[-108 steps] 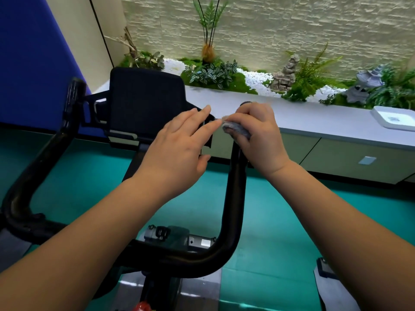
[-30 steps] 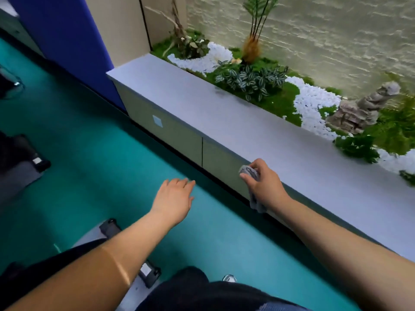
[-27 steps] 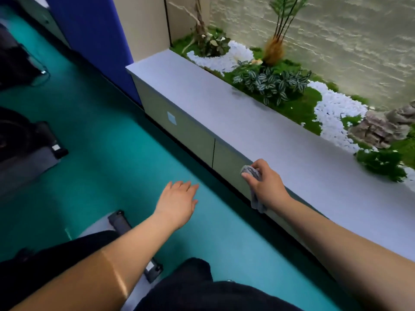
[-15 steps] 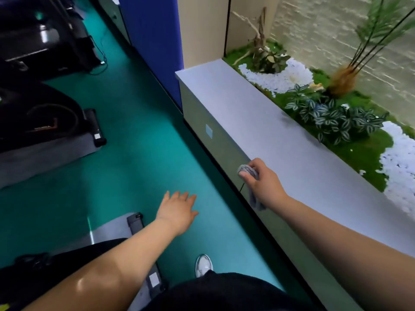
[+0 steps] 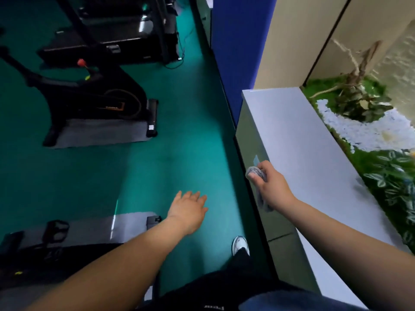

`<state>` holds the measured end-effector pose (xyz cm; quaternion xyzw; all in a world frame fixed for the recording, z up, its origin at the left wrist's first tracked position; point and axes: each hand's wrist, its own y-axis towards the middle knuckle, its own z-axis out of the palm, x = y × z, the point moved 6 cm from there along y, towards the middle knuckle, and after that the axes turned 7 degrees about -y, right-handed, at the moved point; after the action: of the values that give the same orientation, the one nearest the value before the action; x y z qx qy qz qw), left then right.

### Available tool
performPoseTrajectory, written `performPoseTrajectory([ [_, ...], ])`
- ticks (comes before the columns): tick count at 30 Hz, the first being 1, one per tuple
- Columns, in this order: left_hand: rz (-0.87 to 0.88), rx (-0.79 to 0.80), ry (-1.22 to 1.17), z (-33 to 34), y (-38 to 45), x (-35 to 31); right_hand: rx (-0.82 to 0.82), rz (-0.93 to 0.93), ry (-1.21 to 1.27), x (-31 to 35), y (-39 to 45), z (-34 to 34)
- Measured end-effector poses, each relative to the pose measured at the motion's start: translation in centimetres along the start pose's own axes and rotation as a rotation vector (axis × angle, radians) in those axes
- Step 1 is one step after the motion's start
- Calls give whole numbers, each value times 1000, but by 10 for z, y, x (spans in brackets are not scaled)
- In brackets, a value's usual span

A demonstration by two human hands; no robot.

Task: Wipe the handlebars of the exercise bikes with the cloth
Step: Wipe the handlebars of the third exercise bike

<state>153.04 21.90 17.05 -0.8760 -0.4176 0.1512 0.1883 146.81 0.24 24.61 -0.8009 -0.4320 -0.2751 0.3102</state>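
My right hand [image 5: 270, 187] is closed around a bunched grey cloth [image 5: 254, 172], held over the front edge of a long grey cabinet [image 5: 298, 140]. A tail of the cloth hangs below my fist. My left hand [image 5: 187, 208] floats palm down over the teal floor, fingers apart and holding nothing. A black exercise bike [image 5: 89, 95] stands on a grey mat at the upper left, well away from both hands; its handlebars are cut off by the frame's left edge. The base and mat of another bike [image 5: 74, 232] lie at the lower left, beside my left forearm.
A blue wall panel [image 5: 235, 52] rises beyond the cabinet's far end. Behind the cabinet top is a planter bed [image 5: 368, 122] with white pebbles, moss and plants. Dark gym machines [image 5: 125, 28] stand at the top. My shoe [image 5: 240, 244] is on the teal floor aisle between bikes and cabinet.
The view has swung left from the bike I was wiping; a second bike has come into sight at the upper left. My right hand keeps the cloth and my left stays spread.
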Motion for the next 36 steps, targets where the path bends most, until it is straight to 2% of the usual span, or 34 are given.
performPoseTrajectory([
  [7, -233, -21, -149, -33, 59, 25, 150, -140, -57, 36, 113, -15],
  [14, -402, -50, -300, -48, 86, 57, 298, -250, -85, 88, 192, 19],
  [20, -477, -54, -360, -67, 121, 119, 418, -327, -127, 149, 260, 71],
  [26, -506, -93, -371, -101, 166, 189, 466, -364, -155, 207, 323, 106],
  [36, -651, -159, -424, -146, 212, 287, 551, -481, -204, 302, 417, 170],
])
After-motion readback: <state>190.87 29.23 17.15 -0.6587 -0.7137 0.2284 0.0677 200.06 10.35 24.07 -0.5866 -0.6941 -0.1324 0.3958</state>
